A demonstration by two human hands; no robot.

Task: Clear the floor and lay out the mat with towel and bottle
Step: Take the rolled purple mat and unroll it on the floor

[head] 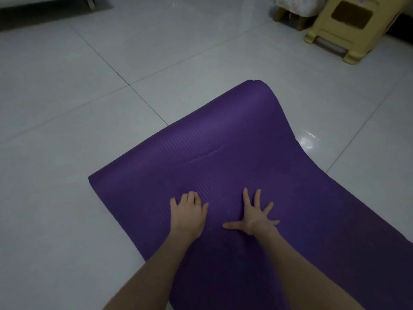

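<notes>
Underfoot, glossy pale grey tiled floor (67, 175) fills the view, dark grout lines crossing it on the diagonal. Thick purple ribbed foam mat (223, 153) lies on the floor, running from the lower right corner of the view toward the middle; its far end curls upward and over, not flat, and one shallow crease shows across the ribs. Near part of the mat sits flat on the tiles. Pale yellow plastic stool (348, 27) lies tipped over at the far right edge of the floor, well apart from the mat. Both hands rest palm-down on the mat near its left edge, holding nothing. Left hand (188, 214): fingers loosely curled, pressing. Right hand (253, 217): fingers spread wide and flat, thumb pointing left.
</notes>
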